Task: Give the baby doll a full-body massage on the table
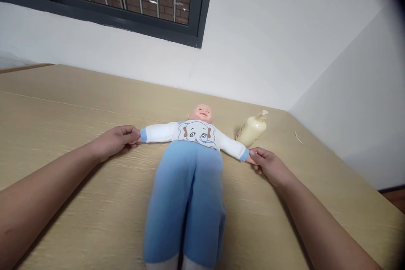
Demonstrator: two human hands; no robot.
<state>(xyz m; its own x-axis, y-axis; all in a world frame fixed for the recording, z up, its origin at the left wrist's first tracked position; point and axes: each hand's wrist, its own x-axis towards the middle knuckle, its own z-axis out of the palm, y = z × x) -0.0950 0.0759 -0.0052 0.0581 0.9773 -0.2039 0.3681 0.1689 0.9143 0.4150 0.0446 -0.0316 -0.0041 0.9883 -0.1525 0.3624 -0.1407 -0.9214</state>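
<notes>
A baby doll (pixel 194 156) lies on its back on the wooden table (pixel 104 202), its head toward the wall. It wears blue trousers and a white top with an elephant face on the chest and blue cuffs. Both its arms are stretched out sideways. My left hand (pixel 122 140) is closed in a pinch around the doll's hand on the left side. On the other side, my right hand (pixel 267 163) pinches the doll's other hand just past the cuff. The doll's feet run out of view at the bottom edge.
A cream pump bottle (pixel 252 128) stands close behind my right hand, beside the doll's sleeve. Farther right lies a thin pale strip (pixel 298 136). White walls (pixel 253 42) border the table at the back and right, with a dark-framed window (pixel 126 19) at upper left.
</notes>
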